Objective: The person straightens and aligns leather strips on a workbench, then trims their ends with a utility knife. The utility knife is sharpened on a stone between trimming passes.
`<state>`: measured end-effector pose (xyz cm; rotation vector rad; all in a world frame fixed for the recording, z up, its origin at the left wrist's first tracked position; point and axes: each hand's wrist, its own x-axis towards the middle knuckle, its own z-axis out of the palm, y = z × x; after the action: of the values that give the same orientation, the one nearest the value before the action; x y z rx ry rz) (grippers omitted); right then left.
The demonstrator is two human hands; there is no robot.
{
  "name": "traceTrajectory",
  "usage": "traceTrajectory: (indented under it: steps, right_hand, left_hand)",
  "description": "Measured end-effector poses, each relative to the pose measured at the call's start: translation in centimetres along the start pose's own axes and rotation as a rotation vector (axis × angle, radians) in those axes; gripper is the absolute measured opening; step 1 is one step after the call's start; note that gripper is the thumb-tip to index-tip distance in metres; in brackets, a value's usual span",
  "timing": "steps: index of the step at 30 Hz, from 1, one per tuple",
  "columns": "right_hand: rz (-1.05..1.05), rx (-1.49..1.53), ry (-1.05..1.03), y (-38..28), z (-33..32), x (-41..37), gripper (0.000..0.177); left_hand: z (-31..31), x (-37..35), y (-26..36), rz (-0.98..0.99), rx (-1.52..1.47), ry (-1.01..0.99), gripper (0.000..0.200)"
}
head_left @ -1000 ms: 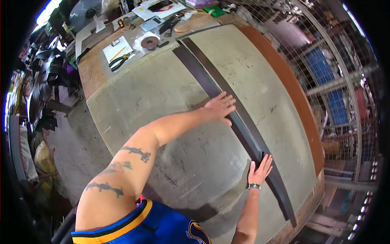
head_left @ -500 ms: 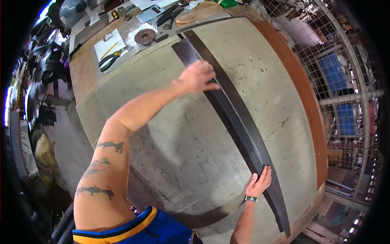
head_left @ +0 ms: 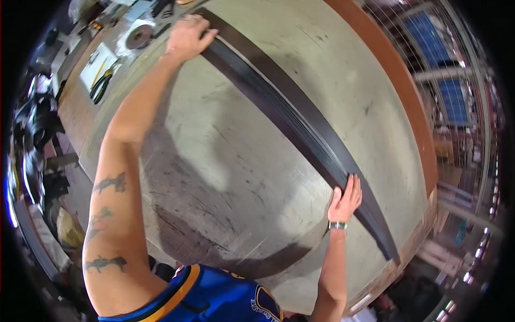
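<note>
A stack of long dark strips [head_left: 279,115] runs diagonally across the grey work surface [head_left: 214,161]. Along its right side lies a single wider dark strip [head_left: 300,91]. My left hand [head_left: 188,38] is over the far end of the stack, its fingers bent over the edge and the thumb apart; the fingertips are partly hidden. Lower down, my right hand [head_left: 346,201] rests on the near part of the stack, with fingers stretched out flat and the thumb at the left edge.
Pliers [head_left: 102,86] and a pencil on white paper [head_left: 94,67] lie at the upper left, near a brown roll [head_left: 139,36] in clear plastic. A reddish-brown strip [head_left: 397,75] borders the right side. Beyond it stands a wire mesh cage [head_left: 456,75].
My left hand has moved up along the stack to its far end. The view has shifted, and my right hand still rests on the strips near the lower end.
</note>
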<state>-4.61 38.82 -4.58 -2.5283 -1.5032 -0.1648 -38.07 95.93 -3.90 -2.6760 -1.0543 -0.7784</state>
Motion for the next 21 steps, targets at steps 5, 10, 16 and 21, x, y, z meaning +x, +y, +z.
traceTrajectory:
  steps: [5,10,16,21]
  right_hand:
    - [0.049,0.004,-0.001,0.4,0.2,-0.2,0.061]
    - [0.098,-0.076,0.027,0.1,0.4,-0.5,0.064]
    - [0.233,0.098,0.277,-4.3,0.3,-5.0,0.046]
    - [0.332,0.071,0.196,-3.1,-0.9,-8.1,0.04]
  left_hand:
    - [-3.0,-3.6,6.7,0.246,-0.144,-0.002,0.069]
    - [-4.1,-5.4,11.6,0.208,-0.216,-0.006,0.075]
    - [-6.9,-12.3,28.6,0.561,-0.645,-0.38,0.033]
    - [-5.6,-12.3,35.6,0.345,-0.624,-0.32,0.028]
